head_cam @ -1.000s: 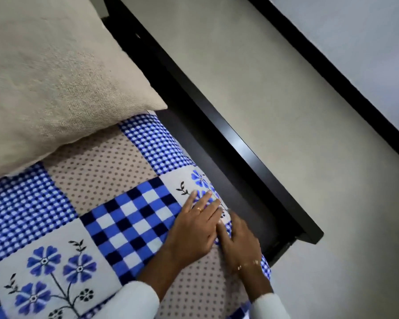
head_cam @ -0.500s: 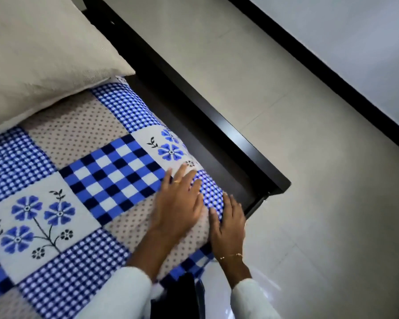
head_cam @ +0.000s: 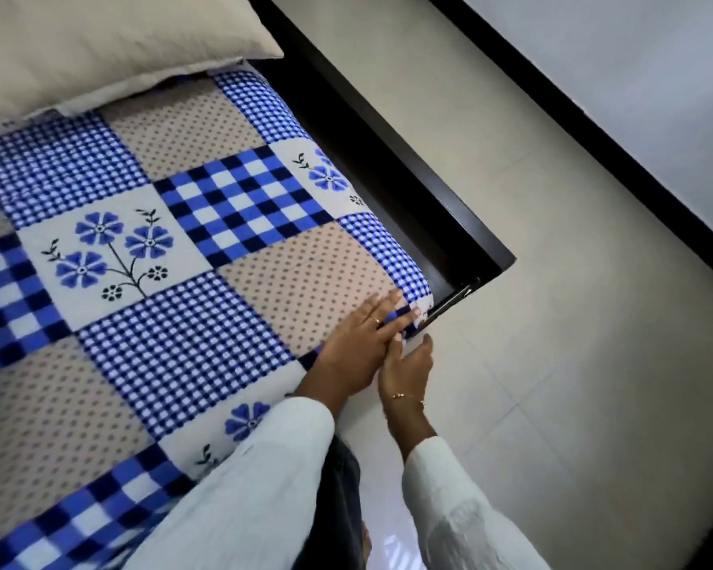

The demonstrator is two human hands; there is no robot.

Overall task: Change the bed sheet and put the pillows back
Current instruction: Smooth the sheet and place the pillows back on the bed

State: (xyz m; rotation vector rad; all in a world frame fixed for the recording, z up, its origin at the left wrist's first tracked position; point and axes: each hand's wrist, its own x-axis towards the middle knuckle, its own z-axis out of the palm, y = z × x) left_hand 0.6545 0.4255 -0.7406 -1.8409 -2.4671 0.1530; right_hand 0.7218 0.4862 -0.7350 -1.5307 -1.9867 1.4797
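With the left hand (head_cam: 357, 349) pressed flat and the right hand (head_cam: 408, 366) loosely extended at the mattress corner, the bed sheet (head_cam: 173, 257) is judged nearly tucked, and a pillow (head_cam: 99, 43) is already replaced well beyond both hands.

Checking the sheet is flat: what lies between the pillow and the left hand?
In the head view, only the patchwork sheet spreads between the pillow and the left hand; nothing else rests on it.

Blue-white checked, dotted, floral patchwork bed sheet (head_cam: 173, 257); beige pillow (head_cam: 99, 39); black bed frame (head_cam: 429, 187).
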